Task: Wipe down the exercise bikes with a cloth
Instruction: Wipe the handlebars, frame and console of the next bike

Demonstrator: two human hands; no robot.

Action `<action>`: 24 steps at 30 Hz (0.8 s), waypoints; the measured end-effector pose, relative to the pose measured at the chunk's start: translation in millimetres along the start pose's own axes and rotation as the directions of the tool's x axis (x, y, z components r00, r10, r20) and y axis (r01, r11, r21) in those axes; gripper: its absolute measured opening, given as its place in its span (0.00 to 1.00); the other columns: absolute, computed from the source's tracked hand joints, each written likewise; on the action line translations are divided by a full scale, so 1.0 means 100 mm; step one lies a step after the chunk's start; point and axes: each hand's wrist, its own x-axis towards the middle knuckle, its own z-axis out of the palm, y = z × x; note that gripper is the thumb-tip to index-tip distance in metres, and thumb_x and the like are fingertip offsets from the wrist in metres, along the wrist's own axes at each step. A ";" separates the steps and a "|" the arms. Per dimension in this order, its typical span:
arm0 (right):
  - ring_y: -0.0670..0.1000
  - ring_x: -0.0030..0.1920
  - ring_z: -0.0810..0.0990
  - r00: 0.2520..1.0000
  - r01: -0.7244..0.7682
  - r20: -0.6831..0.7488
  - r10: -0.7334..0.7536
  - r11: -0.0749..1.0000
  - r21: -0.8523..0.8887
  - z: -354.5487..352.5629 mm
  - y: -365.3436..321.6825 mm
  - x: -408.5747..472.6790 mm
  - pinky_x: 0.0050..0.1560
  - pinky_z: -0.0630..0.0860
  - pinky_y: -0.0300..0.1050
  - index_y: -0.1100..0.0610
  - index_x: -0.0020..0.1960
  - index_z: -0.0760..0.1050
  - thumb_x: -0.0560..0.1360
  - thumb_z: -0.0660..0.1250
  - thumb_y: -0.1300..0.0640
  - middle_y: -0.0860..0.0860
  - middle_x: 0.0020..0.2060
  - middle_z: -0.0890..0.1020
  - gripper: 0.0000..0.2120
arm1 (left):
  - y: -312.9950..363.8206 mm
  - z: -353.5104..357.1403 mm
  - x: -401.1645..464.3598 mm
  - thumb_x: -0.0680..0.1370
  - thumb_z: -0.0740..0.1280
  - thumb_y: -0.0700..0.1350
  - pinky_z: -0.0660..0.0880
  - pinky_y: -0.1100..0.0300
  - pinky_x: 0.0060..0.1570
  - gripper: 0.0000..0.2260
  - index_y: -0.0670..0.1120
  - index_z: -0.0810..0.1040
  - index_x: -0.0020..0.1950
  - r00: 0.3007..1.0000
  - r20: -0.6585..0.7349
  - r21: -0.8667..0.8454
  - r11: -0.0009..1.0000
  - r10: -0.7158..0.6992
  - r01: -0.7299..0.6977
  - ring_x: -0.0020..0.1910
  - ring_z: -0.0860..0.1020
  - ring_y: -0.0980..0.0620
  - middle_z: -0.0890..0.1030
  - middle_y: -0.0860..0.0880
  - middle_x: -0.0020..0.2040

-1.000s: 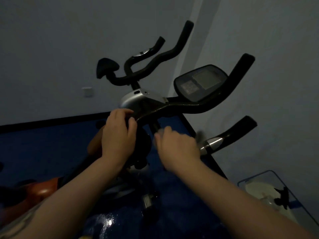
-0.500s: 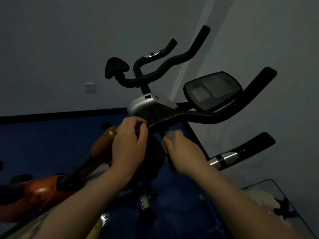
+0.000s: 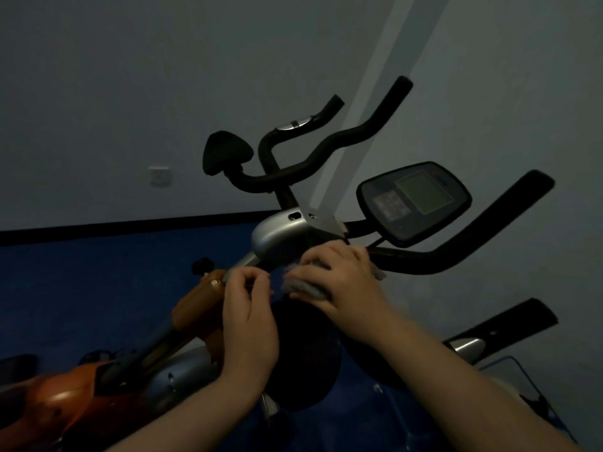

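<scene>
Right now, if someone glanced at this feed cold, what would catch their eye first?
Probably the two hands at centre: the right hand presses a grey cloth against the nearer bike, just below its silver housing, while the left hand pinches something small beside it. Next, the black handlebars sweeping up to the right, with the dark console above them. An orange frame glows at lower left.

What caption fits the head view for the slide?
Right hand presses a grey cloth under the bike's silver housing; left hand pinches beside it.
</scene>
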 end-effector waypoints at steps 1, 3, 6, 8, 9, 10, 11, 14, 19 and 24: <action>0.50 0.55 0.71 0.998 0.059 0.017 -0.058 0.998 -0.031 -0.03 0.08 -0.01 0.51 0.65 0.47 0.46 0.55 0.78 0.72 0.66 0.45 0.48 0.52 0.78 0.13 | 0.00 0.00 0.01 0.80 0.59 0.42 0.69 0.67 0.43 0.07 0.48 0.72 0.42 0.999 0.015 -0.010 1.000 -0.028 0.029 0.39 0.74 0.58 0.75 0.48 0.40; 0.52 0.52 0.73 0.986 0.164 0.045 -0.160 0.981 -0.108 -0.17 0.28 -0.01 0.48 0.69 0.48 0.49 0.56 0.79 0.71 0.69 0.49 0.51 0.51 0.79 0.14 | -0.01 0.00 0.04 0.80 0.59 0.42 0.68 0.74 0.36 0.07 0.46 0.72 0.42 0.995 0.087 0.037 0.998 -0.048 0.045 0.34 0.72 0.62 0.74 0.47 0.38; 0.53 0.49 0.74 0.994 0.107 0.032 -0.104 0.987 -0.123 -0.28 0.35 0.02 0.43 0.68 0.46 0.51 0.54 0.79 0.72 0.66 0.49 0.50 0.49 0.79 0.13 | 0.00 0.00 0.08 0.79 0.60 0.43 0.67 0.74 0.33 0.08 0.45 0.72 0.41 0.982 0.185 0.116 0.993 -0.031 0.010 0.35 0.71 0.61 0.75 0.46 0.40; 0.52 0.49 0.74 0.999 0.053 0.015 -0.052 0.998 -0.044 -0.14 0.16 0.05 0.44 0.68 0.47 0.50 0.53 0.79 0.71 0.67 0.51 0.49 0.48 0.79 0.11 | -0.01 -0.02 0.09 0.79 0.60 0.44 0.67 0.72 0.35 0.08 0.46 0.72 0.41 0.975 0.218 0.126 0.992 -0.032 0.004 0.36 0.72 0.61 0.75 0.47 0.41; 0.52 0.50 0.73 0.998 0.057 0.010 -0.057 0.998 -0.005 -0.06 0.06 0.06 0.45 0.69 0.48 0.50 0.53 0.79 0.71 0.68 0.52 0.48 0.49 0.79 0.11 | -0.02 -0.03 0.09 0.79 0.60 0.45 0.68 0.69 0.37 0.08 0.46 0.72 0.41 0.972 0.232 0.122 0.993 -0.035 0.006 0.36 0.72 0.60 0.75 0.47 0.41; 0.51 0.50 0.73 0.997 0.073 0.021 -0.073 0.997 0.007 -0.04 0.03 0.06 0.45 0.69 0.49 0.50 0.53 0.79 0.71 0.68 0.52 0.47 0.49 0.79 0.11 | -0.02 -0.05 0.10 0.79 0.60 0.45 0.68 0.65 0.38 0.08 0.47 0.72 0.41 0.968 0.248 0.123 0.992 -0.036 0.006 0.37 0.72 0.59 0.75 0.47 0.41; 0.51 0.50 0.73 0.995 0.095 0.029 -0.095 0.995 -0.005 -0.07 0.08 0.05 0.44 0.70 0.49 0.50 0.54 0.79 0.72 0.67 0.51 0.48 0.49 0.79 0.11 | -0.02 -0.06 0.10 0.80 0.59 0.46 0.68 0.64 0.38 0.08 0.47 0.71 0.42 0.963 0.266 0.130 0.992 -0.033 -0.002 0.37 0.72 0.58 0.75 0.48 0.41; 0.51 0.49 0.73 0.999 0.043 0.008 -0.042 0.994 -0.102 -0.31 0.42 -0.06 0.44 0.67 0.47 0.51 0.53 0.80 0.74 0.63 0.48 0.49 0.47 0.80 0.12 | -0.01 -0.07 0.11 0.80 0.58 0.46 0.69 0.71 0.37 0.08 0.47 0.72 0.43 0.950 0.311 0.160 0.985 0.019 -0.072 0.38 0.73 0.56 0.74 0.49 0.41; 0.51 0.46 0.73 0.985 -0.146 -0.106 0.139 0.987 -0.066 -0.27 0.29 -0.01 0.42 0.63 0.44 0.52 0.51 0.79 0.73 0.63 0.51 0.49 0.44 0.80 0.10 | -0.06 -0.06 0.13 0.80 0.56 0.48 0.67 0.72 0.36 0.09 0.49 0.72 0.42 0.950 0.304 0.191 0.972 0.072 -0.135 0.39 0.73 0.56 0.74 0.50 0.40; 0.54 0.46 0.75 0.989 -0.122 -0.089 0.115 0.989 -0.084 -0.28 0.34 -0.15 0.41 0.71 0.50 0.54 0.52 0.80 0.73 0.66 0.52 0.51 0.45 0.80 0.10 | -0.05 -0.10 0.20 0.74 0.57 0.50 0.67 0.73 0.39 0.07 0.51 0.73 0.44 0.909 0.403 0.180 0.965 0.104 -0.190 0.43 0.74 0.57 0.75 0.51 0.43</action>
